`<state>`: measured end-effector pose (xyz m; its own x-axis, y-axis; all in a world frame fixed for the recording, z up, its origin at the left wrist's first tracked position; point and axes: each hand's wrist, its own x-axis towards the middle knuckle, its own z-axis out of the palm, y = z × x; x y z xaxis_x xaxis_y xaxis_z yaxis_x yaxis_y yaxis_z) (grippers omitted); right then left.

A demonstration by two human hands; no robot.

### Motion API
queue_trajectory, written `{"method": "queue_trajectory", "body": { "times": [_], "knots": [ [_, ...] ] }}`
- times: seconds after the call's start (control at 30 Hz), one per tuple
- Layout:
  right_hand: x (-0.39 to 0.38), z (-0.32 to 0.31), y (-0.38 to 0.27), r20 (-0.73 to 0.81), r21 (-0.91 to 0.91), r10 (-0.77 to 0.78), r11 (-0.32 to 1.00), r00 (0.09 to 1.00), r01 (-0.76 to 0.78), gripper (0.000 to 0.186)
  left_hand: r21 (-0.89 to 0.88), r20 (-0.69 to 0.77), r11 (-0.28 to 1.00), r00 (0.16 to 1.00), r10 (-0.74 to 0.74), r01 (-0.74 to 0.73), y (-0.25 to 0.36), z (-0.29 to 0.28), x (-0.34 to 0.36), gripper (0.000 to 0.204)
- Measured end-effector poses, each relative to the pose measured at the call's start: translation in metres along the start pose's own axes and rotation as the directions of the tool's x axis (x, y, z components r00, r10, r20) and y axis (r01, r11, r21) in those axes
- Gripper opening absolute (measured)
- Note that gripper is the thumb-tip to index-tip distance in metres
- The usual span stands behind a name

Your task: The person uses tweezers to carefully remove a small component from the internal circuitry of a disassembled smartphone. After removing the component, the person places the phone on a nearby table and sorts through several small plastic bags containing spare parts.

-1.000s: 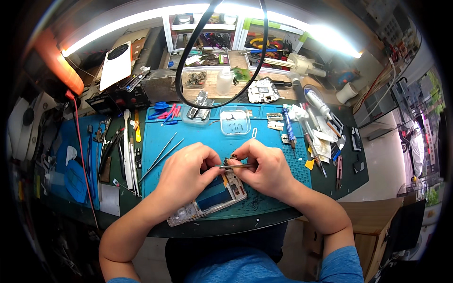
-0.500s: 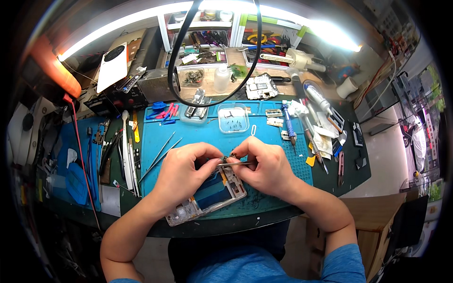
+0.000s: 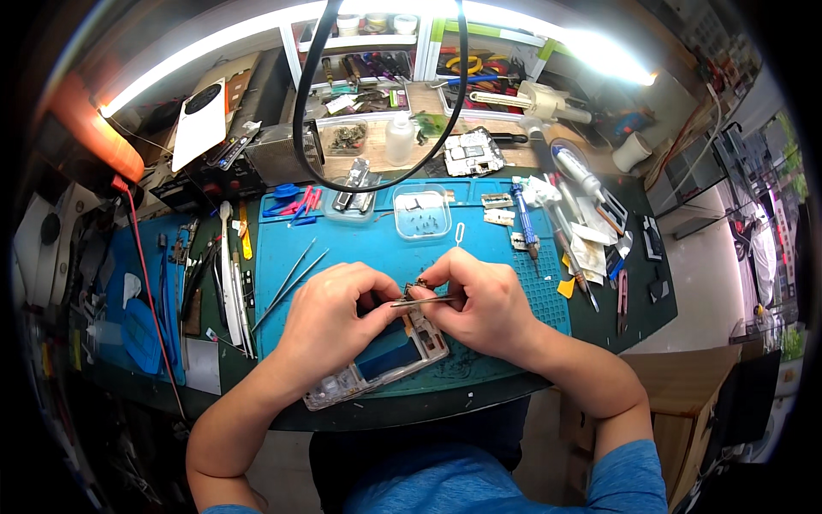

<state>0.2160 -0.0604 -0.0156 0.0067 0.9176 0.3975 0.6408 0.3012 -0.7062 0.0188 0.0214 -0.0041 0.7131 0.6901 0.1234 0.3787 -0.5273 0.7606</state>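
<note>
barely anything has been moved since the earlier frame: the view has been shifted a little, and the thin metal tool (image 3: 425,301) is tilted slightly more over the phone frame (image 3: 330,391). tool is gripped in the right hand (image 3: 484,295), narrow pinch, with the small dark part (image 3: 415,289) right at its fingertips, just beyond the upper end of the phone frame. left hand (image 3: 336,301), left of that same end, is also nearly closed; whether tool tip or part is pinched cannot be told, fingers hide it. beyond the phone frame, a clear box (image 3: 396,214) with tiny pieces is seen; loose tweezers (image 3: 295,289) are laid to its upper left, all on the blue mat (image 3: 505,351). for this fine work, it seems best that the part be steadied from both sides, the tool be kept low and flat, pressure be light, and nothing be dropped into the phone frame.
</note>
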Motion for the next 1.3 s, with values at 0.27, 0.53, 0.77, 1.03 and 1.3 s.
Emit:
{"method": "queue_trajectory", "body": {
  "times": [0.27, 0.53, 0.77, 1.03, 1.3],
  "knots": [
    [0.005, -0.007, -0.009, 0.140, 0.001, 0.059, 0.998, 0.988, -0.059, 0.019, 0.016, -0.026, 1.000, 1.000, -0.003, 0.003, -0.003, 0.002, 0.001, 0.010],
    [0.004, -0.006, -0.005, 0.187, -0.021, 0.069, 0.998, 0.980, -0.067, 0.019, -0.018, 0.013, 0.997, 0.997, 0.070, -0.069, -0.004, 0.000, 0.003, 0.011],
    [0.005, -0.006, -0.005, 0.192, 0.022, 0.093, 0.995, 0.977, -0.099, 0.020, -0.049, 0.008, 0.995, 0.996, 0.084, -0.084, -0.009, 0.002, -0.001, 0.012],
    [0.006, -0.009, -0.007, 0.238, 0.143, 0.267, 0.941, 0.934, -0.306, 0.024, -0.013, 0.031, 0.996, 0.995, 0.091, -0.090, -0.007, 0.004, 0.000, 0.015],
    [0.006, -0.006, -0.006, 0.151, 0.060, 0.197, 0.976, 0.969, -0.207, 0.020, 0.002, 0.020, 0.996, 0.995, 0.095, -0.095, -0.009, 0.006, 0.000, 0.017]
  ]
}}
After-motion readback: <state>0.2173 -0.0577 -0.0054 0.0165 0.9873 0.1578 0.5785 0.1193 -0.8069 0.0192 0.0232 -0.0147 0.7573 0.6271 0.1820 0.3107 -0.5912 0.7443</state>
